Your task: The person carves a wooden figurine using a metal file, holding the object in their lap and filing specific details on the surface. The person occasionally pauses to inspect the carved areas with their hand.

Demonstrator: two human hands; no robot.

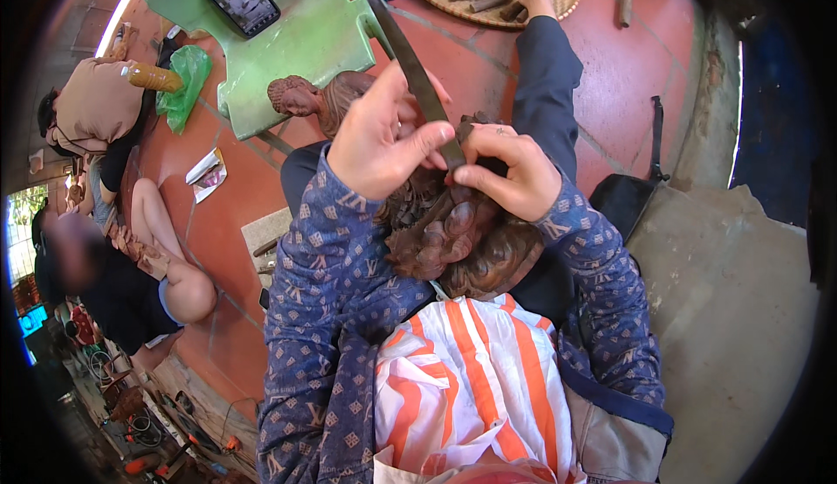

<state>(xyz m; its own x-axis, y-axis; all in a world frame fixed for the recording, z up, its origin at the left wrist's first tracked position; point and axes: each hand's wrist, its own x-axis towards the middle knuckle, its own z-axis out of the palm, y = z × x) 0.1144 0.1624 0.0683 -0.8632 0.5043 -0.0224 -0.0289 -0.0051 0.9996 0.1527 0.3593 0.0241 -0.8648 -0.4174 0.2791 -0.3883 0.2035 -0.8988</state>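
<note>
A phone [242, 0] lies on a green plastic chair [296, 52], near a carved wooden bust [336, 100]. The left hand [379, 142] has a narrow grip on a dark strip [410, 61], above a brown carving [443, 238] in the lap; farther right, the right hand [516, 170] pinches the strip's lower end.

Long sleeves [301, 310]; blue; pale diamond-patterned

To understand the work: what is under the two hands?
A brown carving shows below the left hand and right hand; these and the long dark tool hide part of its surface.
</note>
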